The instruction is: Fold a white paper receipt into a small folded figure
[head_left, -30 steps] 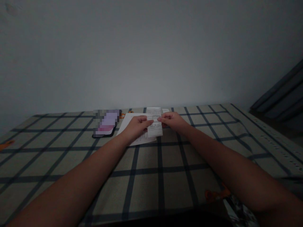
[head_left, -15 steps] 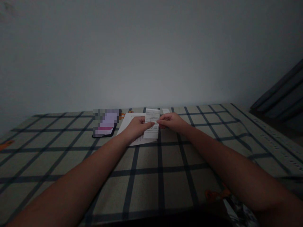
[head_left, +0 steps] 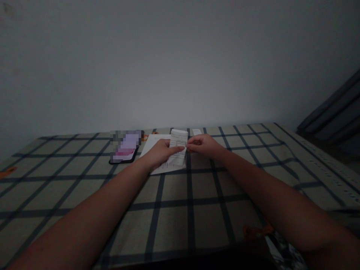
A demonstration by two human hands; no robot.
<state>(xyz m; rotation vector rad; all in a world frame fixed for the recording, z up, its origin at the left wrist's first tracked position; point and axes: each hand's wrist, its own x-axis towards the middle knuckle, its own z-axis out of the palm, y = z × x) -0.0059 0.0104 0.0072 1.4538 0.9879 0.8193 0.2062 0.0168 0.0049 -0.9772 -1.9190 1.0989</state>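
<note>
A narrow printed paper slip [head_left: 179, 139], folded at its top, is held upright above the cloth. My left hand [head_left: 163, 152] grips it from the left, thumb across the front and the other fingers behind, out of sight. At its right edge, my right hand [head_left: 204, 145] pinches the slip between thumb and fingertips. Under and behind the left hand lies a larger white printed sheet [head_left: 153, 142], flat on the cloth and partly covered. The print is too small to read.
A phone [head_left: 128, 146] with a lit, partly pixelated screen lies left of the sheet. Behind my right hand is a small white paper piece [head_left: 197, 132]. The checked cloth [head_left: 174, 217] reaches back to a grey wall [head_left: 180, 67]. Dark folded fabric [head_left: 337, 108] hangs at the right.
The slip has shifted slightly left and tilted, its lower part now leaning to the left. Both hands keep their hold, nearly in the same place.
</note>
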